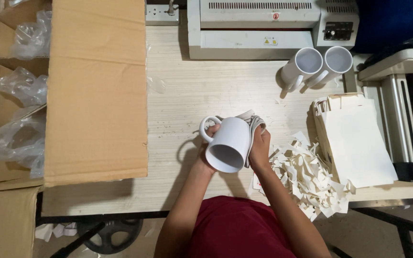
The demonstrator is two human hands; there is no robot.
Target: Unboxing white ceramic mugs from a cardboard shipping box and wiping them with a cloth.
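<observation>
A: Take the white mug [228,143] in the middle as the marker. What lies left of it?

B: Far left, a big cardboard box [96,91] with its flap folded out over the wooden table [187,95]. Inside the box, further left, are clear plastic bags [22,86] in cardboard compartments.

A: And the mug itself?

B: It is held above the table, tilted, mouth facing the camera, handle up and to the left. The left hand [205,153] is closed on it from the handle side, fingers wrapped around the body near the handle.

A: The other hand?

B: The right hand [260,148] presses a grey cloth [253,122] against the mug's right side, fingers curled on the cloth.

A: Beyond the mug?

B: Behind it, a grey laminating machine [259,28] at the table's back edge. Right and behind, two more white mugs [319,64] lie touching each other. Just right of the held mug, a heap of paper scraps [307,179], then a stack of flat white paper bags [354,138].
</observation>
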